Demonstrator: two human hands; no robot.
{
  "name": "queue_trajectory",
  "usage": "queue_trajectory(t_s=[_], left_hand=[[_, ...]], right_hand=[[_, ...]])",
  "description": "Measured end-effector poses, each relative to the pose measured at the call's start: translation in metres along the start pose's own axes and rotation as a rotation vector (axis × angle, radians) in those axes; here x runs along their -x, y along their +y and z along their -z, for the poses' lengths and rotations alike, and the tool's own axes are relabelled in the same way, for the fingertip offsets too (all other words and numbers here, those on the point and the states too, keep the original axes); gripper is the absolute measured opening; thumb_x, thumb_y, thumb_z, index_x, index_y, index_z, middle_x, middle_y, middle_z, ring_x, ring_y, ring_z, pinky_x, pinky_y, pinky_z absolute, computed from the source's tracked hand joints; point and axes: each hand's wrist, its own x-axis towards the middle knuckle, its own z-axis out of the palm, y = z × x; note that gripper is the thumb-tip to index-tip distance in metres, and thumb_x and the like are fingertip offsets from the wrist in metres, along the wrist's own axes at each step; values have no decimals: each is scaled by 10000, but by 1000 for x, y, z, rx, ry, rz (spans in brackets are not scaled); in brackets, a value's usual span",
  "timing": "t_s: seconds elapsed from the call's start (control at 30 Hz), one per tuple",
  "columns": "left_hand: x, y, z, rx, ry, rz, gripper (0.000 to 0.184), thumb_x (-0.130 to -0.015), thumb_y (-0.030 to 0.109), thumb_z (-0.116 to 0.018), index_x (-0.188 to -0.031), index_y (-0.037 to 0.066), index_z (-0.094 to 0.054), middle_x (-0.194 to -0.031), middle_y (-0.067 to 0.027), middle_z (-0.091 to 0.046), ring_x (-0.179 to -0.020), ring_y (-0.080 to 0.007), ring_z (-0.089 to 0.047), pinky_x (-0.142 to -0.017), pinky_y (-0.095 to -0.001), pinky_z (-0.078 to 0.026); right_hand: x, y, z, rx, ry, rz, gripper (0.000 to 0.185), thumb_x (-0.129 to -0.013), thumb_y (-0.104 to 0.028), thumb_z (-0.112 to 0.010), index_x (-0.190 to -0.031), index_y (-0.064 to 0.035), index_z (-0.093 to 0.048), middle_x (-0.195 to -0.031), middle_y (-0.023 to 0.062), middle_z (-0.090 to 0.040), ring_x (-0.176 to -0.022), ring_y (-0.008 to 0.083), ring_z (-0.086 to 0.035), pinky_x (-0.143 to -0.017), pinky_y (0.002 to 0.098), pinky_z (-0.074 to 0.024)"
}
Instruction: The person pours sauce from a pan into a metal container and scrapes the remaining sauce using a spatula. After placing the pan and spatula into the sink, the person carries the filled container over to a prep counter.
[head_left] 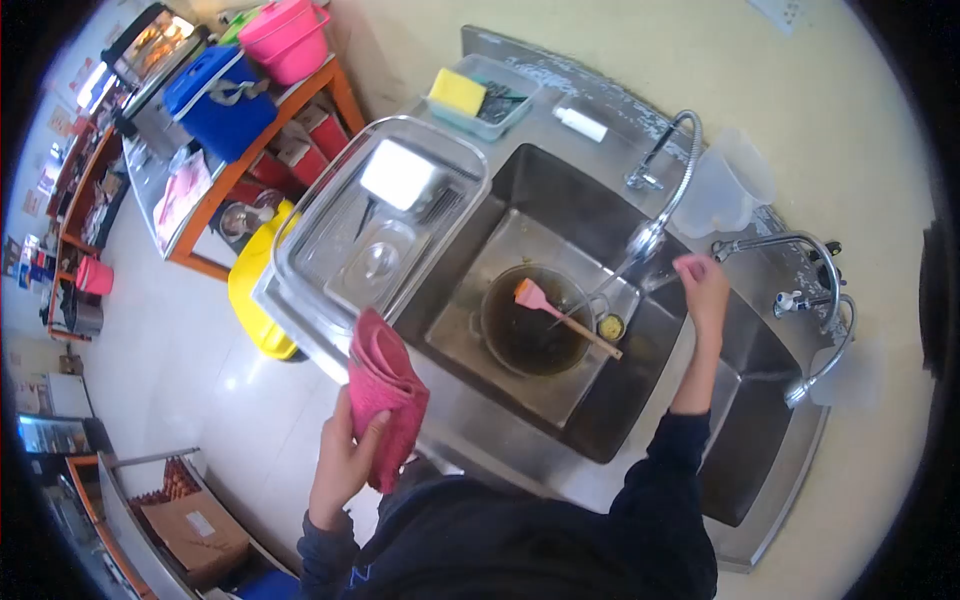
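My left hand (343, 460) grips a folded pink-red cloth (388, 400) in front of the sink's left edge. Above the divider between the two basins, my right hand (708, 292) has its fingers drawn together; whether anything small is in them is hidden. Just left of it hangs a flexible spray tap (648, 240). Inside the large steel basin (625, 415) sits a round metal pot (505, 350) of dark liquid. A basting brush with a pink head (536, 297) and wooden handle lies across the pot. A small round container (611, 327) with yellowish contents is beside the pot.
A clear tub (290, 255) with lids and trays stands left of the basin. Behind are a plastic box (500, 122) with a yellow sponge (457, 92), a white bottle (580, 125) and a translucent pitcher (725, 185). Another tap (800, 238) arches over the right basin (745, 450).
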Motion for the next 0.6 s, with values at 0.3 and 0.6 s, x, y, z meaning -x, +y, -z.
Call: queue_trajectory(t_s=[0.3, 0.6], left_hand=[[105, -79, 132, 473, 337, -37, 463, -832, 84, -515, -1240, -8, -316, -1146, -107, -468, -1036, -157, -459, -876, -281, -375], [203, -206, 251, 1490, 353, 68, 544, -884, 393, -374, -1265, 14, -288, -1216, -123, -419, -1064, -216, -470, -898, -302, -390]], right_hand=[[262, -193, -139, -459, -611, 41, 237, -803, -85, -513, -1025, -50, -589, -760, 107, -622, -631, 106, -574, -585, 232, -451], [446, -385, -286, -497, -1204, 253, 208, -840, -183, -486, -886, -20, -606, -550, 82, -567, -490, 96, -516, -479, 237, -396]])
